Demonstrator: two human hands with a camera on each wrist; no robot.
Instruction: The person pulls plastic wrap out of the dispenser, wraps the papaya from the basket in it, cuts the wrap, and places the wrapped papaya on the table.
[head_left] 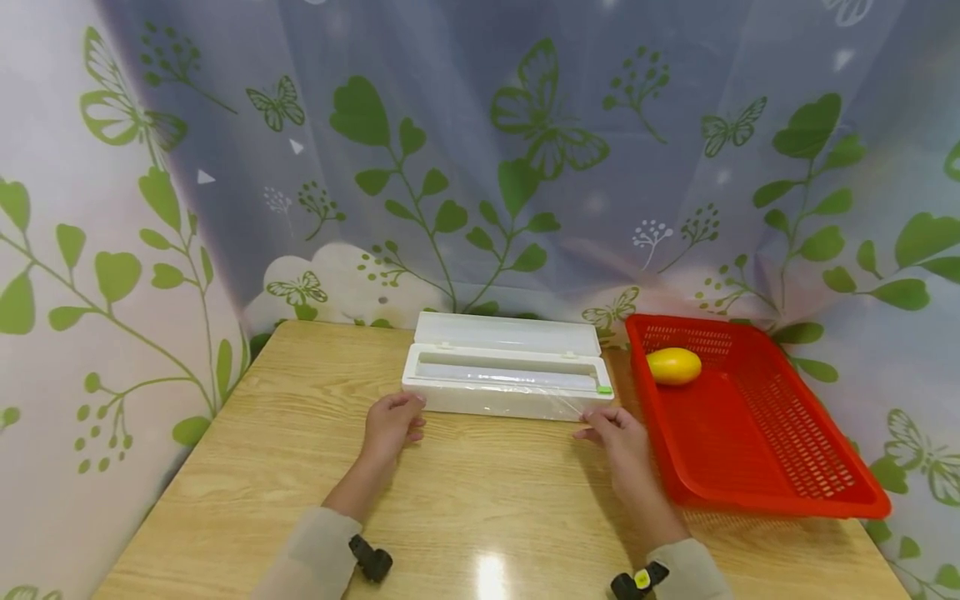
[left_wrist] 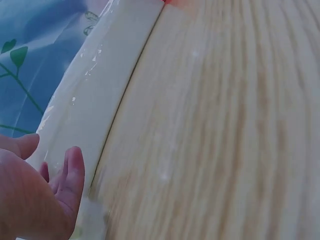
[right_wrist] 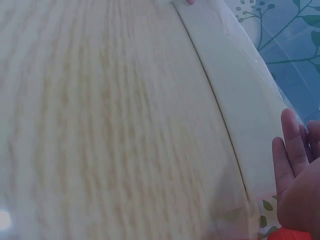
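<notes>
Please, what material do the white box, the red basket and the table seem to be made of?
White box: seems smooth, matte plastic, with a thin hinged lid and moulded edges. Red basket: likely glossy plastic, with moulded rows of slots. Table: wood or wood-look laminate; the light grain shows, and its glossy finish reflects a lamp.

The table [head_left: 262, 467] is light wood with a glossy finish. On it, the dispenser box [head_left: 506, 392] is smooth white plastic; beside it, the basket [head_left: 757, 433] is perforated red plastic.
</notes>
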